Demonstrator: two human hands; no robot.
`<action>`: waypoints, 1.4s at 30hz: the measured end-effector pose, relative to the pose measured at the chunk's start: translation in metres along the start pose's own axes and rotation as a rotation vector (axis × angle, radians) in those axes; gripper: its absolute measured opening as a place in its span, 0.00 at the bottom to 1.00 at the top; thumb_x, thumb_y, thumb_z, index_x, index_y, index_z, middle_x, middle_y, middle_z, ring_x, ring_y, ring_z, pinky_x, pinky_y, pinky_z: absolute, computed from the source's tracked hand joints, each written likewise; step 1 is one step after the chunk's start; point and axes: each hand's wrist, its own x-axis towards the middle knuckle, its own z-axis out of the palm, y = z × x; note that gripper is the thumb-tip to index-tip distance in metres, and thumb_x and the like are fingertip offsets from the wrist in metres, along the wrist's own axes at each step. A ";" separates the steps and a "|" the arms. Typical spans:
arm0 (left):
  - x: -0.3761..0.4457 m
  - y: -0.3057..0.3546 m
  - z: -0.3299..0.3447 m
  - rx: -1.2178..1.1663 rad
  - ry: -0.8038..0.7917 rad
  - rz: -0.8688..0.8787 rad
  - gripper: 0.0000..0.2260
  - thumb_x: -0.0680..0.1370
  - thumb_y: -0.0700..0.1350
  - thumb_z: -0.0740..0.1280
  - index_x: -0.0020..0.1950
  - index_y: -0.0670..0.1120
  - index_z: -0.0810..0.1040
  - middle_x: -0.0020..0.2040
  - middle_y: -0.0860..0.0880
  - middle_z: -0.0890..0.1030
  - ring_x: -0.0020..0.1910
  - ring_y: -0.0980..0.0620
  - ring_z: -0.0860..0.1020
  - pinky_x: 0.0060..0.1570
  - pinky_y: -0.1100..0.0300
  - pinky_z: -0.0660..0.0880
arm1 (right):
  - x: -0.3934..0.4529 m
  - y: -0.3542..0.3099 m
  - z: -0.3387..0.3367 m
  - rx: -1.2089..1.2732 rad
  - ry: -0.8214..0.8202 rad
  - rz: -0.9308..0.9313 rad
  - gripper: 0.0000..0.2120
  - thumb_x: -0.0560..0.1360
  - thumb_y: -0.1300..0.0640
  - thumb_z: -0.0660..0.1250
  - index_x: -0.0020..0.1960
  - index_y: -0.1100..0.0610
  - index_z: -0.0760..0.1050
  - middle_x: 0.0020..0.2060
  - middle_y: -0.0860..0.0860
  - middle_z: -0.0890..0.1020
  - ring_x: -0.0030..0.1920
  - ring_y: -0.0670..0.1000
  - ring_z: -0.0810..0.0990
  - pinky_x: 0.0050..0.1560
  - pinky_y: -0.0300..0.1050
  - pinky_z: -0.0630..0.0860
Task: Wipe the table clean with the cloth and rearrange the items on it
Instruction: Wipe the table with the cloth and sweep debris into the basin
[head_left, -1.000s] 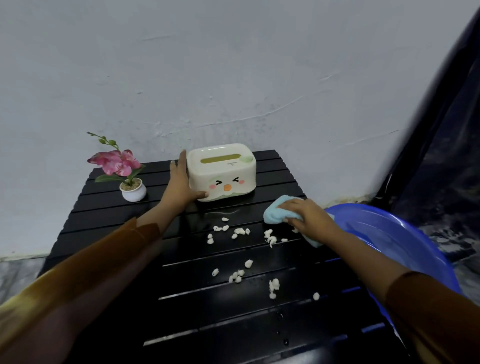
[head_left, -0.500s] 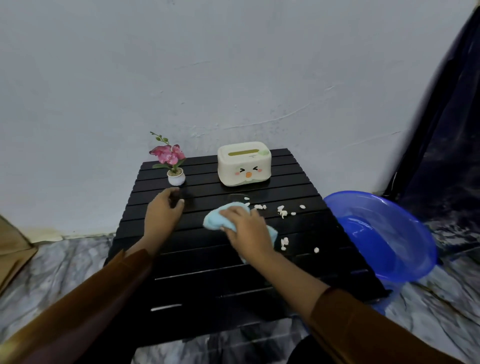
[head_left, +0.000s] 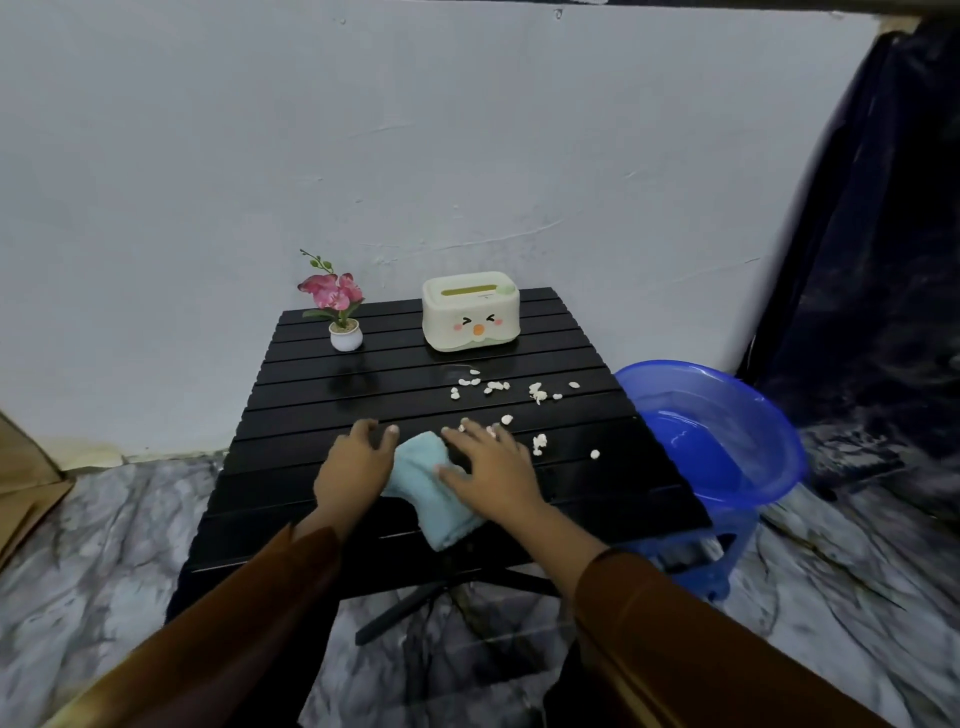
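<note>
A light blue cloth (head_left: 434, 491) lies on the black slatted table (head_left: 291, 431), near its front middle. My left hand (head_left: 353, 470) grips the cloth's left edge. My right hand (head_left: 493, 470) presses flat on its right side, fingers spread. Several white crumbs (head_left: 498, 387) are scattered on the slats to the right of the cloth and behind it. A cream tissue box (head_left: 470, 312) with a cartoon face stands at the back middle. A small white pot with a pink flower (head_left: 343, 319) stands at the back left.
A blue plastic basin (head_left: 727, 431) sits on a blue stool right beside the table's right edge. A white wall runs close behind the table. The floor is grey marble. A dark curtain (head_left: 883, 260) hangs at the right, cardboard at far left.
My left hand left the tissue box and came to the cloth. My right hand swept the cloth from the right side toward the front middle. The view pulled back from the table.
</note>
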 end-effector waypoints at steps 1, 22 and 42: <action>-0.002 0.006 0.007 0.017 -0.037 -0.023 0.26 0.77 0.62 0.58 0.71 0.50 0.66 0.67 0.39 0.73 0.64 0.39 0.73 0.62 0.47 0.70 | -0.005 0.013 -0.010 0.016 0.034 0.017 0.26 0.75 0.41 0.59 0.72 0.44 0.62 0.75 0.46 0.60 0.76 0.56 0.54 0.72 0.57 0.55; -0.013 0.030 0.102 0.218 0.184 -0.207 0.27 0.76 0.56 0.62 0.75 0.54 0.61 0.78 0.45 0.54 0.69 0.29 0.59 0.70 0.41 0.59 | -0.040 0.213 -0.044 -0.001 0.070 0.352 0.25 0.81 0.47 0.51 0.76 0.50 0.52 0.76 0.53 0.57 0.70 0.62 0.65 0.69 0.59 0.63; 0.021 0.053 0.114 0.305 0.248 -0.172 0.21 0.78 0.55 0.60 0.69 0.49 0.70 0.71 0.44 0.66 0.62 0.34 0.66 0.62 0.45 0.65 | -0.035 0.224 -0.033 0.091 0.145 0.364 0.25 0.81 0.47 0.51 0.76 0.47 0.51 0.48 0.52 0.65 0.41 0.50 0.71 0.40 0.44 0.68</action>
